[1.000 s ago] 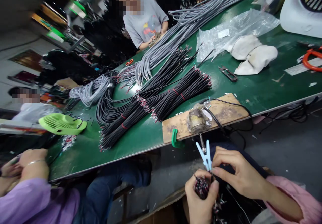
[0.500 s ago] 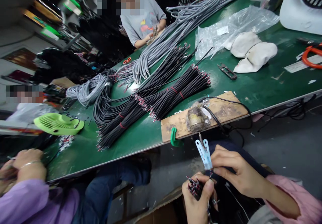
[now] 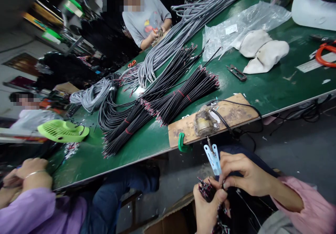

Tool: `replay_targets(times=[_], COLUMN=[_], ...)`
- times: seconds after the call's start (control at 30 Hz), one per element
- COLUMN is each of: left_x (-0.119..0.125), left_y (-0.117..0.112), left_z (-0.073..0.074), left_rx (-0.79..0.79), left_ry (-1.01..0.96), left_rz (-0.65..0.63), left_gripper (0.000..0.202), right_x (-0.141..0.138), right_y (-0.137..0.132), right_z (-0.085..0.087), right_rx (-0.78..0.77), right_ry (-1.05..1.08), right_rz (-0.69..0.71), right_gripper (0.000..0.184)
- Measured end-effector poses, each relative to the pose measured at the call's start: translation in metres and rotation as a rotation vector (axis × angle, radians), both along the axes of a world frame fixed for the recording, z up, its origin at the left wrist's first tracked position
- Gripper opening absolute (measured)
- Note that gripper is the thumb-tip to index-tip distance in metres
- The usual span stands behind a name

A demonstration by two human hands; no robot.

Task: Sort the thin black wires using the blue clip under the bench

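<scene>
Gripping a bundle of thin black wires with red-and-white stripped tips (image 3: 206, 191), the left hand (image 3: 208, 209) is closing round it at the view's 6 o'clock, below the table edge, probably to keep the ends level. The right hand (image 3: 245, 176), at 5 o'clock, is pinching a pale blue plastic clip (image 3: 214, 158) against the bundle's top, its prongs pointing up toward 12 o'clock. Directly above, a worn wooden board (image 3: 231, 113) is overhanging the green table (image 3: 275, 87), seemingly placed within easy reach. Bundled black cable lengths (image 3: 168, 97) are lying at 11 o'clock. A co-worker's hands in purple sleeves (image 3: 26, 174) are working at 9 o'clock.
</scene>
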State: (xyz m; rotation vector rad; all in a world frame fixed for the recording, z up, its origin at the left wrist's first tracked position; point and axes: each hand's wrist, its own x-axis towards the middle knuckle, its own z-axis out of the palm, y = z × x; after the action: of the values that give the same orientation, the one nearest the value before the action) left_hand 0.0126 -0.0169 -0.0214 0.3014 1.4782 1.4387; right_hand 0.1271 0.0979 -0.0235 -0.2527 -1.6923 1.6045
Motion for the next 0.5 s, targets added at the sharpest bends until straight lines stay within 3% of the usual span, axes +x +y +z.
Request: replay_targets(times=[0.2, 0.37, 0.43, 0.5], left_x=[0.004, 0.005, 0.006, 0.005], left_y=[0.003, 0.002, 0.002, 0.002], left_z=[0.003, 0.001, 0.001, 0.002], left_rx=[0.072, 0.052, 0.054, 0.095], left_ry=[-0.066, -0.088, -0.102, -0.075], left_rz=[0.029, 0.004, 0.019, 0.038], left_gripper=[0.045, 0.045, 0.042, 0.036], right_x=[-0.005, -0.008, -0.009, -0.01], right_y=[-0.011, -0.025, -0.03, -0.034], right_z=[-0.003, -0.003, -0.006, -0.01], right_rx=[-0.154, -0.173, -0.314, -0.564], right_ry=[0.007, -0.01, 0.027, 0.07], right_rz=[-0.133, -0.234, -0.173, -0.019], right_gripper=[0.026, 0.025, 0.024, 0.025])
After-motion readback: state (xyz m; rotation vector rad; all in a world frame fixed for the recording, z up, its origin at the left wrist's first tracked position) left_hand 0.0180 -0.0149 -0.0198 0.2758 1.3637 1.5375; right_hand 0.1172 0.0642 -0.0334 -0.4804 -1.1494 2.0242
